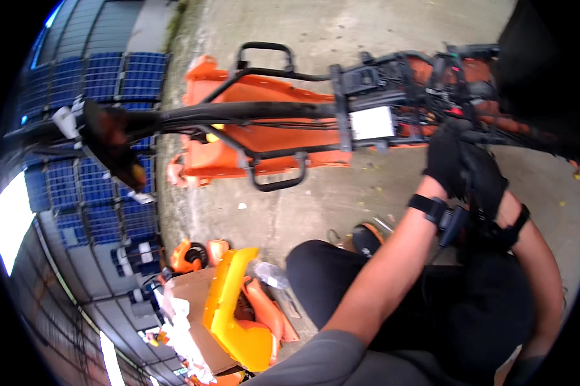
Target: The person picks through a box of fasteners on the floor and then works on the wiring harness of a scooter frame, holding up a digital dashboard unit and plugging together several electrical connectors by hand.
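A partly stripped vehicle with a black tubular frame (280,180), orange body panels (303,140) and exposed wiring (431,90) lies across the upper middle. A white rectangular part (371,123) sits on it. My left hand (446,157) and my right hand (484,177), both in black gloves, are close together at the near edge of the wired section, right of the white part. The fingers of both look curled, but what they hold is hidden. A black strapped device is on each wrist.
My bent legs (316,276) are on the concrete floor (258,212) beneath me. At lower left lie a yellow panel (238,328), orange parts (271,309) and cardboard (193,296). Stacked blue slatted items (65,193) line the left side. A dark shape (528,64) fills the upper right.
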`<state>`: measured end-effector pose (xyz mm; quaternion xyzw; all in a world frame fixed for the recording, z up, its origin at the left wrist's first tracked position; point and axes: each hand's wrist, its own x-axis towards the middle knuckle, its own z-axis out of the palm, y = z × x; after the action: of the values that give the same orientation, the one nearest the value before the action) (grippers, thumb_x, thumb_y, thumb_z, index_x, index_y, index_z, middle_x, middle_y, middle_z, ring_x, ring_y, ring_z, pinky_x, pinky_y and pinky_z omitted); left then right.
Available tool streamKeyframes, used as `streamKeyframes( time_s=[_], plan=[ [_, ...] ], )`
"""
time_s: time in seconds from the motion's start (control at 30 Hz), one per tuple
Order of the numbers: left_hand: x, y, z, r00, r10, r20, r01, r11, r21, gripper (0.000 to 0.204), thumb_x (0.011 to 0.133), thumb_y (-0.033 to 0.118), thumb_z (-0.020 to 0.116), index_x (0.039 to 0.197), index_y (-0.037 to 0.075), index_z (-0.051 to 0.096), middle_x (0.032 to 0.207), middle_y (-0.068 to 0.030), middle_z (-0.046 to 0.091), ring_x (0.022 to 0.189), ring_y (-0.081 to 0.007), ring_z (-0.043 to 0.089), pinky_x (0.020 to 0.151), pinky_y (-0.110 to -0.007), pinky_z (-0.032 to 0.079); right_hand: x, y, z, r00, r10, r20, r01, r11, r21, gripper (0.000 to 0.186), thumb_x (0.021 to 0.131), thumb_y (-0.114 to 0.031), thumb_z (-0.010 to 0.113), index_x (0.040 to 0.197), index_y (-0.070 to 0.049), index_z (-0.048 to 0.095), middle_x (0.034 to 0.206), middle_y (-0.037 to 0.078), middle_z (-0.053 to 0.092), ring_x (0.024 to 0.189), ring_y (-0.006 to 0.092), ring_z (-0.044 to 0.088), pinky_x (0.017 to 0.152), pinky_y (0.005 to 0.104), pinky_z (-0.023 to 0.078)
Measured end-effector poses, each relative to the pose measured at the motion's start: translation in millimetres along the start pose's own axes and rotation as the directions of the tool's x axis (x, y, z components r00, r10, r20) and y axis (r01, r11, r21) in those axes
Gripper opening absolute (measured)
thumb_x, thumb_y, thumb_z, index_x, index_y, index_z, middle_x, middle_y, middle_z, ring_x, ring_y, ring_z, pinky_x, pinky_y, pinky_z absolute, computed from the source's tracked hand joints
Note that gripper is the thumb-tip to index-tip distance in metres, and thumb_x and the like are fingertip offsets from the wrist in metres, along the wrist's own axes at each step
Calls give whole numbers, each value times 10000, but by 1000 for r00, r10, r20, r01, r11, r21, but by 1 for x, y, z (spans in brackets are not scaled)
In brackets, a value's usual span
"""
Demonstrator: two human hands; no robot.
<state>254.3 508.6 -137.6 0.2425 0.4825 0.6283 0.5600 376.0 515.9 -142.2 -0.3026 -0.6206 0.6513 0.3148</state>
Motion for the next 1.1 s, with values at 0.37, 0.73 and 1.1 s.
streamKeyframes(
  time_s=[0.37,0.73,1.1],
  plan=[
    [-3,18,27,944,-322,-79,298,928,-224,272,972,201,428,914,-7,593,747,-118,644,690,-239,639,652,-336,532,1,-13,10,931,304,-201,-283,951,125,244,968,-190,430,1049,-38,603,850,19,598,757,92,527,656,260,437],
    [11,1,-10,950,-244,198,289,925,-247,201,955,115,403,925,-10,558,812,-127,633,788,-262,623,777,-380,529,-2,-48,18,911,321,-258,-372,910,-182,319,946,-280,425,933,-18,606,785,83,592,715,216,534,657,359,426],
    [-5,44,11,738,482,472,-675,540,503,143,947,150,557,962,23,619,901,-42,681,822,-188,643,779,-308,502,2,-45,1,933,333,-136,-348,931,-109,242,954,-203,465,827,-43,594,655,38,583,560,139,541,509,315,422]
  ],
)
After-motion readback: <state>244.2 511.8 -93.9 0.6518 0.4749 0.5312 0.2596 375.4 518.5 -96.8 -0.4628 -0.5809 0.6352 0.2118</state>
